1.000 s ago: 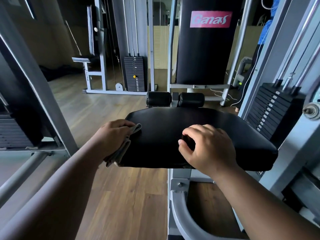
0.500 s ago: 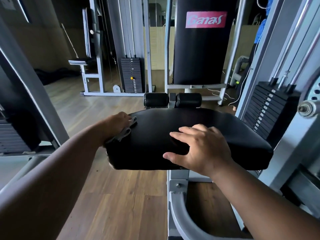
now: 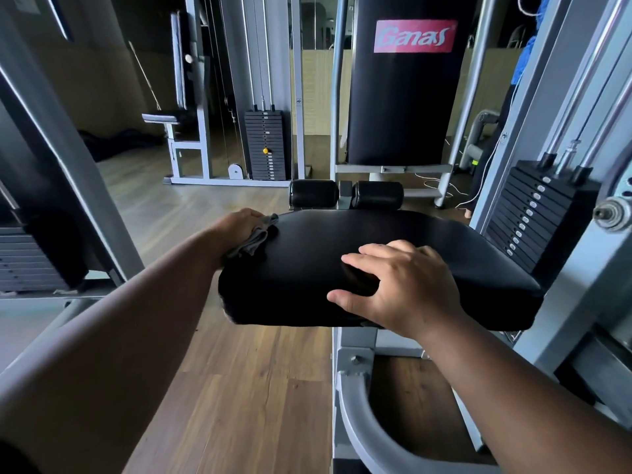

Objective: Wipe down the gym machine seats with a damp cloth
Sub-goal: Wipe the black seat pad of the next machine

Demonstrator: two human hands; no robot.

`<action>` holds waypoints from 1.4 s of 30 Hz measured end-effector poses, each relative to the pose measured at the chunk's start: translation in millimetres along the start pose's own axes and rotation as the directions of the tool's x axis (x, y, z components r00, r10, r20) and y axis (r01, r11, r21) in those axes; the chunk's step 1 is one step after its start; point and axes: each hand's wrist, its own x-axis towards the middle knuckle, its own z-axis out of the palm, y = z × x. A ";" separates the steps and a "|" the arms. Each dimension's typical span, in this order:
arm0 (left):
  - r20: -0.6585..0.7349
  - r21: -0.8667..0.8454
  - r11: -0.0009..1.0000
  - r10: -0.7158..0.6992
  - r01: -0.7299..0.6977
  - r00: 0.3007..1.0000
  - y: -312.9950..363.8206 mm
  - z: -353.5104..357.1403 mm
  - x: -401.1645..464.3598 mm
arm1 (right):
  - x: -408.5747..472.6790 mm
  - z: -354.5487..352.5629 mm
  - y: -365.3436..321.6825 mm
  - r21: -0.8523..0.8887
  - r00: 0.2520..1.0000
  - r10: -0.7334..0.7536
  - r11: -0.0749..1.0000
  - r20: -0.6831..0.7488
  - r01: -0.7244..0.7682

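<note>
A black padded seat (image 3: pixel 427 248) of a gym machine fills the middle of the view. My left hand (image 3: pixel 239 224) grips a grey cloth (image 3: pixel 256 236) and holds it against the seat's far left corner. My right hand (image 3: pixel 400 285) rests on the seat's near edge, fingers spread flat on the pad and thumb hooked at the front edge.
Two black roller pads (image 3: pixel 345 193) sit just beyond the seat, with a tall black "Ganas" pad (image 3: pixel 403 90) behind. A weight stack (image 3: pixel 537 213) stands at the right, grey frame bars (image 3: pixel 61 148) at the left. Wooden floor (image 3: pixel 246 388) lies below.
My left hand has slid the cloth along the seat's left side toward the far corner. My right hand's fingers have uncurled and spread flat on the pad.
</note>
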 end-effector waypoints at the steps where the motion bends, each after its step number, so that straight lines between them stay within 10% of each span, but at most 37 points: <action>1: 0.010 -0.076 0.997 0.003 -0.003 1.000 -0.4 -1.6 -11.3 | -0.5 -0.2 -0.4 -0.003 1.000 0.001 1.000 0.004 -0.001; 4: 0.029 -0.266 0.964 0.010 -0.002 1.000 -3.7 -1.5 -51.9 | -1.2 -0.9 -1.0 -0.013 1.000 0.004 1.000 0.018 -0.004; 11: -0.121 0.116 0.992 0.053 -0.039 0.991 -16.7 10.2 -86.7 | -2.1 -0.1 0.1 -0.002 1.000 -0.013 1.000 0.006 0.013; 20: 0.070 0.072 0.997 -0.001 -0.004 0.998 -11.1 6.5 -12.8 | -1.8 3.3 1.1 -0.022 1.000 0.008 1.000 0.011 -0.007; 23: 0.042 0.281 0.959 0.036 -0.047 0.998 -16.4 5.5 -42.8 | -0.4 -3.9 -0.9 -0.018 0.995 0.038 0.999 0.087 -0.036; 30: -0.139 0.143 0.989 0.060 -0.040 0.988 3.5 -12.0 -112.0 | 14.8 -45.3 -5.1 0.144 0.854 0.065 0.976 0.516 -0.161; 33: -0.087 0.163 0.986 0.051 -0.036 0.995 35.1 -37.6 -140.4 | 9.5 -81.8 -22.4 0.256 0.862 0.124 0.925 0.491 -0.279; 35: -0.058 0.108 0.994 0.017 -0.010 0.998 64.3 -58.2 -165.1 | 2.3 -109.8 -43.5 0.393 0.779 0.225 0.762 0.585 -0.515; 38: 0.075 -0.296 0.946 -0.112 0.129 0.991 131.2 -91.8 -217.6 | 1.2 -166.5 -85.5 0.452 0.484 0.240 0.176 0.842 -0.874; 42: 0.119 -0.545 0.814 -0.162 0.201 0.980 205.7 -122.6 -281.8 | 15.0 -259.7 -129.4 0.257 0.315 -0.054 -0.459 0.947 -0.850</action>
